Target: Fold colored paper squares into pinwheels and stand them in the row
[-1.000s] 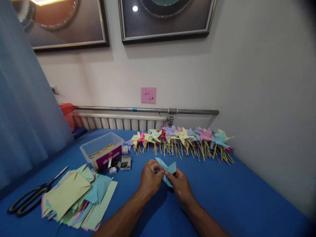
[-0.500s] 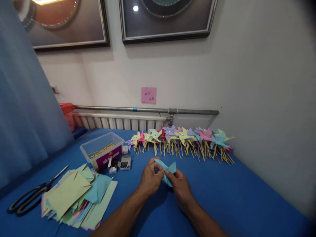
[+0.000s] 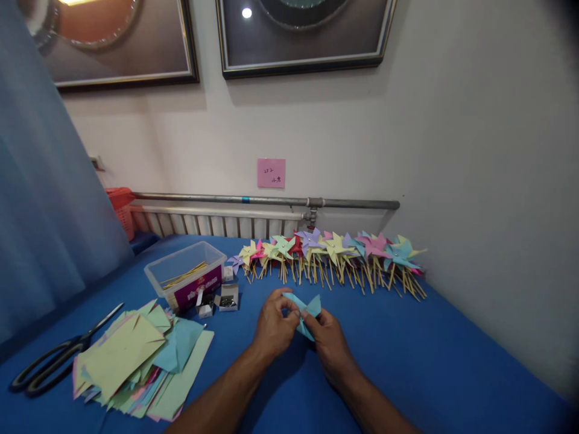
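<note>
A light blue paper pinwheel [image 3: 310,308] with folded blades is held between both hands above the blue-covered table [image 3: 407,355]. My left hand [image 3: 277,322] pinches its left side and centre with thumb and forefinger. From the right, my right hand [image 3: 329,337] grips it, thumb pressed near the middle. Any pin at the centre is too small to make out. Behind the hands lies a row of finished paper pinwheels [image 3: 335,246] in several colours, on thin wooden sticks.
Left of my hands are a stack of cut paper sheets [image 3: 122,355], black-handled scissors [image 3: 67,357], small open boxes of metal fasteners [image 3: 227,299] and a clear plastic tub [image 3: 169,274] holding thin sticks [image 3: 187,275]. A pipe [image 3: 271,199] runs along the wall behind.
Both hands keep their pinch on the pinwheel, with hardly any movement of the fingers. The whole view has shifted very slightly.
</note>
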The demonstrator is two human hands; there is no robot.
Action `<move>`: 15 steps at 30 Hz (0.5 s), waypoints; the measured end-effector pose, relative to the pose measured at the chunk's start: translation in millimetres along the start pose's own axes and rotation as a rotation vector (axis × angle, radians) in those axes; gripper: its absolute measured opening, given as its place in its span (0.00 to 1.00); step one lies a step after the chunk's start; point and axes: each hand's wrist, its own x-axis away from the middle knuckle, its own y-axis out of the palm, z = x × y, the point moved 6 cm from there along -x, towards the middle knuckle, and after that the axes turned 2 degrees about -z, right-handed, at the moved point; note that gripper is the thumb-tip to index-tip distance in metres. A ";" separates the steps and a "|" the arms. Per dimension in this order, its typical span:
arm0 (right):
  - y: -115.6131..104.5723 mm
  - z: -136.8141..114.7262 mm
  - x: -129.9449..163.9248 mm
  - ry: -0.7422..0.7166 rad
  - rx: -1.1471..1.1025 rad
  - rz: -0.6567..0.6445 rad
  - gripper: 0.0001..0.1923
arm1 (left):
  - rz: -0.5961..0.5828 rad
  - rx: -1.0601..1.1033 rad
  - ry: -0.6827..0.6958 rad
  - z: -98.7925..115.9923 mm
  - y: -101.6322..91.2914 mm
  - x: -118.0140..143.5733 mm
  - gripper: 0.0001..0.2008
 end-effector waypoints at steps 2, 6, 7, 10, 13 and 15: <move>-0.5 2.3 -0.4 0.011 -0.019 0.004 0.19 | 0.000 -0.015 0.004 -0.2 1.0 0.4 0.07; -3.9 7.2 -2.7 0.028 -0.014 0.034 0.22 | 0.014 -0.062 0.027 0.4 -0.8 -0.8 0.07; -4.7 8.0 -3.2 0.035 -0.024 0.042 0.22 | 0.026 -0.069 0.032 0.9 -3.2 -2.0 0.07; -6.4 7.8 -3.2 0.051 -0.061 0.067 0.21 | 0.083 -0.074 0.037 1.7 -15.8 -7.6 0.07; -6.7 6.3 -2.3 0.053 -0.081 0.078 0.18 | 0.107 -0.090 0.018 -1.4 -26.6 -13.9 0.05; -6.9 6.8 -2.1 0.055 -0.103 0.080 0.17 | 0.114 -0.111 -0.042 -7.0 -30.2 -16.0 0.04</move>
